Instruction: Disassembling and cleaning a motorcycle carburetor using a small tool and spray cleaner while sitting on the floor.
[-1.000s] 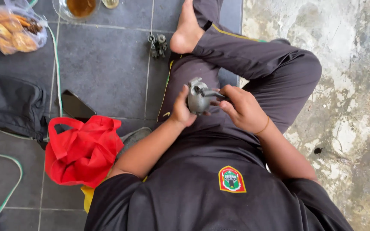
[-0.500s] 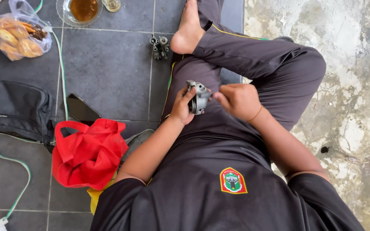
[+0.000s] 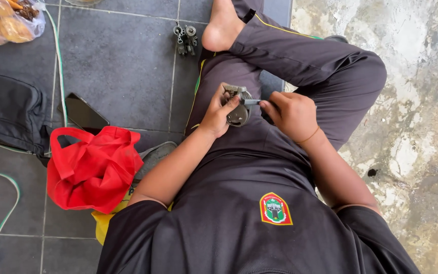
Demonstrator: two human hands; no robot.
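The left hand point(image 3: 218, 115) is wrapped around a small grey metal part point(image 3: 238, 109), fingers curled closed on it, holding it over the lap of a person sitting cross-legged on the floor. The right hand point(image 3: 292, 114) is closed on a thin tool point(image 3: 252, 102) whose tip touches the part (what kind of tool is too small to tell). On the dark tiles to the left lie a red bag point(image 3: 92, 170), a phone point(image 3: 83, 114) and a black pouch point(image 3: 8, 116). A second metal piece point(image 3: 185, 38) sits near the bare foot point(image 3: 221, 25).
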